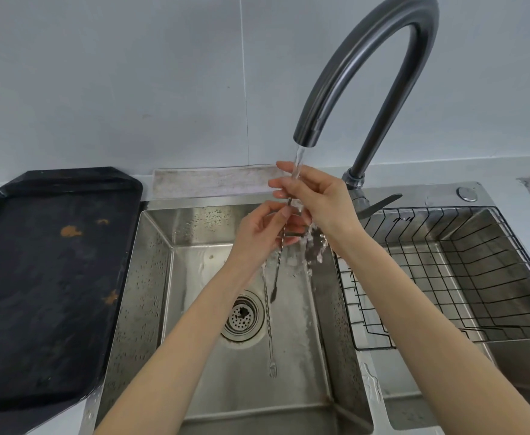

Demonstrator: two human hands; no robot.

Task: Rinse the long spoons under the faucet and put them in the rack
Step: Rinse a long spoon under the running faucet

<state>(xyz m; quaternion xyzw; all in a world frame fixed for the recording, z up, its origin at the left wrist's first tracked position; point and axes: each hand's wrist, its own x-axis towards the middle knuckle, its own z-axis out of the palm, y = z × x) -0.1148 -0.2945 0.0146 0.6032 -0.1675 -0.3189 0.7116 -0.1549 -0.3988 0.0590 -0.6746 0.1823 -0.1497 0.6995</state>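
Sink basin (150, 277): steel, drain strainer (241, 315) on its floor.
Bar spoons (270, 309): two twisted stems hanging down over the basin – one ends in a small fork.
Left hand (263, 233): pinches the spoons' upper ends.
Right hand (317, 202): fingers curled around the stems in the stream.
Wire rack (445, 277): at 3 o'clock.
Black tray (47, 277): at 9 o'clock.
Faucet (367, 73): at 12 o'clock – water running.

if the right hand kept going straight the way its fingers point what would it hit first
The right hand has its fingers aimed left across the sink, under the faucet. Past the spoon handle it pinches, the line probably meets the left hand fingertips, though depth from this view is uncertain.
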